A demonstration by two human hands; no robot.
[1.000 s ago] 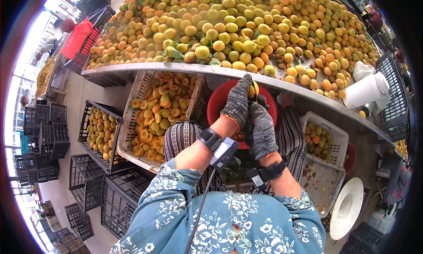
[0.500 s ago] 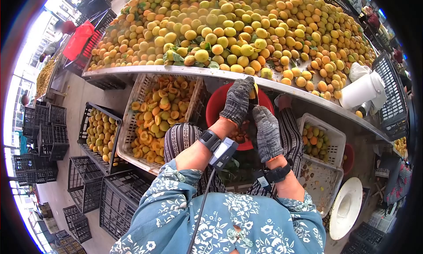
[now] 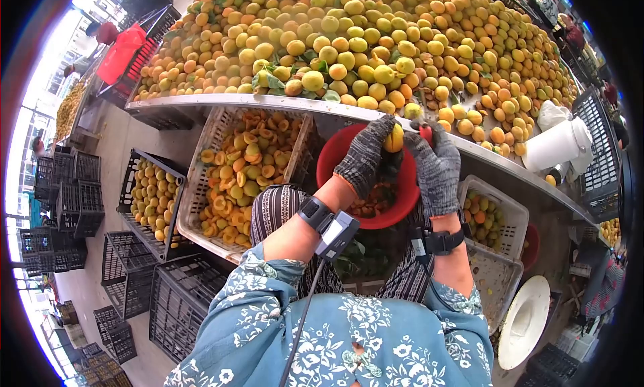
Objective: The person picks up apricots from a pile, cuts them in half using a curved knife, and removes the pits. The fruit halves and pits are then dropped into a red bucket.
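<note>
My left hand, in a grey knit glove, is closed around a yellow-orange apricot above a red tub. Close on its right, my gloved right hand grips a small red-handled tool, whose working end I cannot make out. Orange-brown pieces lie at the bottom of the tub, partly covered by my left hand. Just beyond both hands runs the metal edge of a table heaped with whole apricots.
To the left are a pale crate of halved apricots and a black crate of whole ones. On the right stand a crate of greenish fruit, a white bucket and a white hat-shaped object. Stacked black crates fill the far left.
My right hand has moved up and to the right, away from my left hand, exposing the red handle. The apricot shows more fully in my left hand, which is slightly further right.
</note>
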